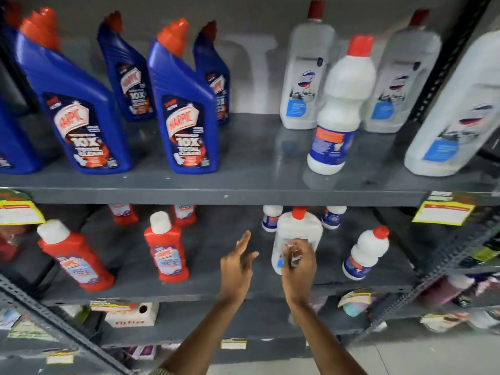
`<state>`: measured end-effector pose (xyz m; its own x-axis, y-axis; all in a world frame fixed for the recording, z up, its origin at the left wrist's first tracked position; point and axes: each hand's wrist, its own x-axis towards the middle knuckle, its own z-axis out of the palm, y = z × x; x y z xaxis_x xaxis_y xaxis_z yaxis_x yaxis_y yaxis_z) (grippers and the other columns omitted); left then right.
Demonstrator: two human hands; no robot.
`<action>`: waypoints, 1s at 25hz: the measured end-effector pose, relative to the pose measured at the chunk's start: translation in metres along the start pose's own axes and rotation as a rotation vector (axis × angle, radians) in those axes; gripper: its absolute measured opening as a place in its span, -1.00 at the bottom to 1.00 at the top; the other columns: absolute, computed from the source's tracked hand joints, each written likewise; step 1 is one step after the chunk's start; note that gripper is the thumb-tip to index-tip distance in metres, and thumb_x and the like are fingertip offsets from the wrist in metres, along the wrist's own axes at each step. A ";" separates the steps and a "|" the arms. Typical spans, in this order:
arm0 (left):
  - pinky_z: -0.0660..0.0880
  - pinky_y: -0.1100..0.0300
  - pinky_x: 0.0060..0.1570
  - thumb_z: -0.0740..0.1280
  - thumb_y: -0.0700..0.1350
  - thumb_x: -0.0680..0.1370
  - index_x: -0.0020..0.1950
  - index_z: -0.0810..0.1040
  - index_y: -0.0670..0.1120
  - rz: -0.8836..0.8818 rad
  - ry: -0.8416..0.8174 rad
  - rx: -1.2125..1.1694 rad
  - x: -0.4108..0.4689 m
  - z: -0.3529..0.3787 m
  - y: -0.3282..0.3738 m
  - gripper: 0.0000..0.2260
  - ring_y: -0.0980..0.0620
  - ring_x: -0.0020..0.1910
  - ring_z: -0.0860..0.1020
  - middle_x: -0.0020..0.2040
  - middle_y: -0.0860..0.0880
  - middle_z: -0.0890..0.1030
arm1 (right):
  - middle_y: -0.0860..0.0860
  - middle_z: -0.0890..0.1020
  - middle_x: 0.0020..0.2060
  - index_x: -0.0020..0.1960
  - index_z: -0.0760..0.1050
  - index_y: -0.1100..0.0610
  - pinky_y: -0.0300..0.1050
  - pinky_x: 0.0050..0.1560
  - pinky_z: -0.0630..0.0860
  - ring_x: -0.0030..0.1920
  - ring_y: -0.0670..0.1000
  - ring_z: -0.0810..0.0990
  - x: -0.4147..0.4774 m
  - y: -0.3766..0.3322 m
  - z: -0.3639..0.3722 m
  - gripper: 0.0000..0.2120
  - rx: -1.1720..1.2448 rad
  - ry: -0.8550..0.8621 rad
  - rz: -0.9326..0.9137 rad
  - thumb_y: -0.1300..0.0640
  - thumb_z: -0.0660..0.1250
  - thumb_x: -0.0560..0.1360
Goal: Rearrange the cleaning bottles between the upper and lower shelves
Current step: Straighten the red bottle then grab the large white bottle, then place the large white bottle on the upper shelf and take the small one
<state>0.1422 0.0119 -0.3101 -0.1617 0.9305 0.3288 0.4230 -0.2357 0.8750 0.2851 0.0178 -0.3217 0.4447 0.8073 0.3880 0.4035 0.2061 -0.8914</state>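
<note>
On the upper shelf (243, 190) stand several blue Harpic bottles (186, 109) at the left, large clear bottles (303, 74) at the right, and a small white bottle with a red cap (338, 109). The lower shelf (216, 290) carries red bottles with white caps (166, 247), small white bottles (365, 253) and one large clear bottle with a red cap (297, 228), standing upright. My right hand (297, 266) is right in front of this clear bottle, blurred, with loosely curled fingers that do not wrap around it. My left hand (238, 266) hovers beside it with fingers spread, holding nothing.
Yellow price tags (443, 212) hang on the shelf edges. A perforated metal upright (449, 60) frames the right side, and another rail (54, 323) slants across the lower left. Below are a small white box (132, 315) and more packets. Bare shelf lies between the red and white bottles.
</note>
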 end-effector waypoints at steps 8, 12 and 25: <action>0.59 0.11 0.11 0.34 -0.11 0.35 0.29 0.55 -0.17 -0.274 -0.169 -0.152 0.041 0.084 0.027 -0.50 -0.04 0.09 0.67 0.11 -0.13 0.69 | 0.07 0.54 0.26 0.39 0.28 0.08 -0.13 0.20 0.45 0.32 0.14 0.53 0.086 0.039 -0.058 -0.49 0.061 -0.473 0.208 0.30 0.37 0.51; 0.60 0.19 -0.10 0.38 0.08 0.35 0.09 0.66 0.13 -0.162 -0.064 -0.180 0.012 0.063 0.037 -0.68 0.10 -0.06 0.70 -0.09 0.08 0.76 | 0.00 0.67 0.06 0.14 0.39 -0.12 -0.03 0.07 0.58 0.15 0.17 0.64 0.065 0.019 -0.072 -0.54 0.112 -0.451 0.192 0.36 0.37 0.45; 0.67 -0.07 -0.20 0.38 0.02 0.41 0.09 0.67 0.16 0.331 0.313 -0.061 0.003 -0.126 0.255 -0.73 -0.14 -0.17 0.70 -0.15 -0.06 0.76 | -0.16 0.70 0.12 0.31 0.48 -0.09 -0.26 0.08 0.60 0.15 -0.15 0.66 0.092 -0.251 -0.127 -0.50 0.425 -0.648 -0.392 0.31 0.34 0.47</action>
<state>0.1371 -0.0809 -0.0415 -0.2924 0.6752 0.6772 0.4454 -0.5305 0.7212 0.3258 -0.0301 -0.0326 -0.2590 0.7641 0.5909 0.0415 0.6200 -0.7835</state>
